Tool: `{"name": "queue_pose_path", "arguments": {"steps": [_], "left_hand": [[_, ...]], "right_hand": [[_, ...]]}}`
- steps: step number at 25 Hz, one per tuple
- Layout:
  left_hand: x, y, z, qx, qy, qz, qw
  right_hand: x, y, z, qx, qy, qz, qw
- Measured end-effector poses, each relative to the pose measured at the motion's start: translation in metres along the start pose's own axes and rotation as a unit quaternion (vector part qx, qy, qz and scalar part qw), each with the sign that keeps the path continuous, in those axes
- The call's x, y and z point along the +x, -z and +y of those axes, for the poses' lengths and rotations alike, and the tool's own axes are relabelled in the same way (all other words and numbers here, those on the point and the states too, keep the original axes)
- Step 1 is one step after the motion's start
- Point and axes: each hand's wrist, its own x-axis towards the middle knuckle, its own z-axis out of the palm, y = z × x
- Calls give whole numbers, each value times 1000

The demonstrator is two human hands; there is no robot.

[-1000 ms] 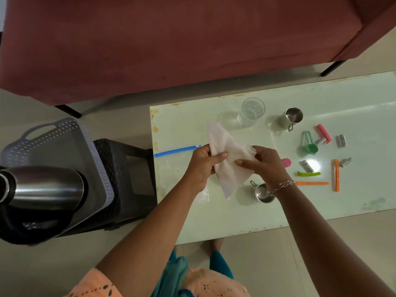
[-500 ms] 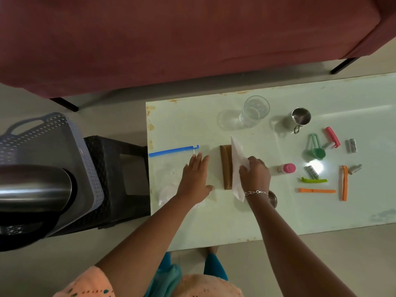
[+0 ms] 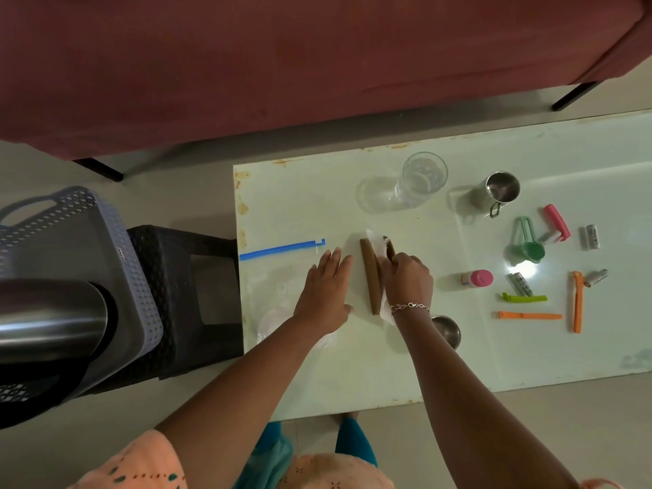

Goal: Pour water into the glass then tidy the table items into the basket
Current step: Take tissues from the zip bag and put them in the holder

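Pale table [image 3: 352, 365]: clear glass [image 3: 420, 181] upright, holding water.

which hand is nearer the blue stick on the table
Left. The left hand lies flat just right of the blue stick; the right hand is farther right, past the brown holder, gripping the white tissue.

The person wears a peach top [image 3: 335, 471] dotted with small eyelet holes. Its short left sleeve [image 3: 141, 460] carries dark teal leaf-shaped stitching and a dotted line. A teal scarf [image 3: 264, 457] hangs down the front, above teal trousers [image 3: 354, 439]. A thin silver chain bracelet [image 3: 410, 306] circles the wrist behind the right hand [image 3: 409, 280]. Both forearms are bare, and bare toes [image 3: 347, 416] show.
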Motion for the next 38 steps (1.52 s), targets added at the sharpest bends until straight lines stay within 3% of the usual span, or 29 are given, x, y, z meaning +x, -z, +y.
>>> {"name": "queue_pose_path", "arguments": {"steps": [3, 8, 12, 14, 18, 23, 30, 38], "left_hand": [[3, 2, -2, 23, -8, 3, 1000], [9, 4, -13, 62, -23, 15, 998], [14, 9, -22, 70, -29, 28, 997], [17, 14, -27, 71, -30, 39, 996], [24, 26, -40, 76, -26, 66, 995], [31, 34, -62, 91, -1, 69, 993], [35, 27, -71, 89, 13, 56, 994], [36, 24, -65, 81, 40, 64, 994]], "right_hand": [[-5, -1, -2, 43, -23, 33, 998], [-1, -22, -11, -25, -18, -64, 997], [7, -28, -12, -39, -28, -42, 998], [14, -23, -21, -50, 8, -20, 999], [49, -8, -61, -112, 175, 36, 978], [103, -7, -110, -219, 315, -8, 924], [124, -25, -132, -261, 364, -51, 892], [125, -23, -124, -241, 378, -43, 893]]}}
